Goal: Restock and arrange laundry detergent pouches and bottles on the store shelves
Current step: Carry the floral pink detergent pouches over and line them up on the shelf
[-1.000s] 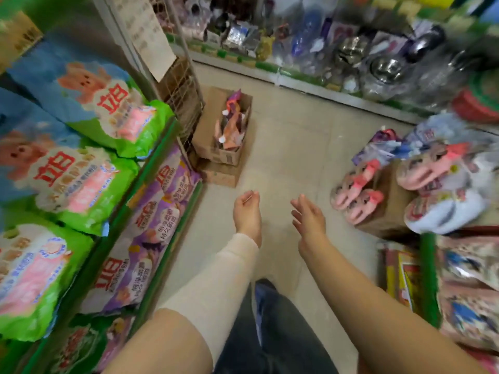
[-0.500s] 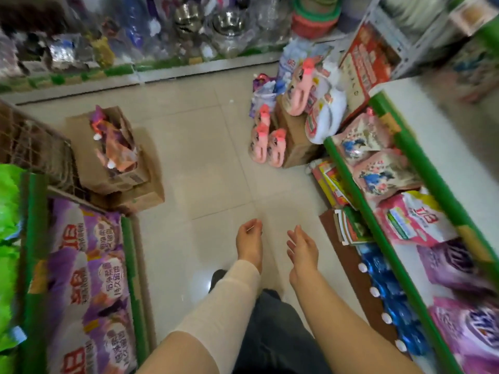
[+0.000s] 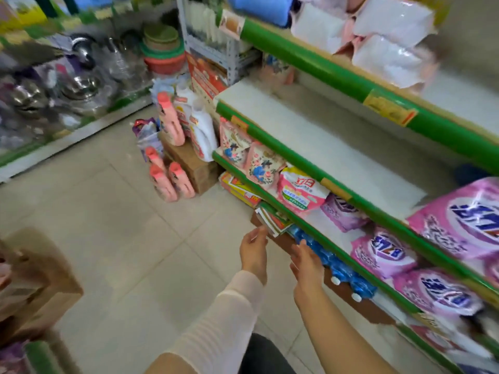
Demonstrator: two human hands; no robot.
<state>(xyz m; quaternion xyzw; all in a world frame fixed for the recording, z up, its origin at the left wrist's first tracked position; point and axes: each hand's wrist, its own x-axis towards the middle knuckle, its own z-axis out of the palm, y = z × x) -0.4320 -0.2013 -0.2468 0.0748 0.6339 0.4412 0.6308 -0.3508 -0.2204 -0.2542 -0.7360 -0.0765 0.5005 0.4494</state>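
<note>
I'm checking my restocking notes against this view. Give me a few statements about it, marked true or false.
1. The left hand and the right hand hold nothing. True.
2. The pink bottles all stand on a shelf. False: some stand on the floor, one on a cardboard box.
3. Blue bottles with white caps lie below the detergent pouches. True.
4. The left forearm is bare. False: a pale sleeve covers it.

green shelf edges (image 3: 337, 74), pink-and-purple pouches (image 3: 386, 252) with blue lettering, salmon-pink bottles (image 3: 170, 122), blue bottles (image 3: 340, 268) with white caps, beige floor tiles (image 3: 121, 225).
</note>
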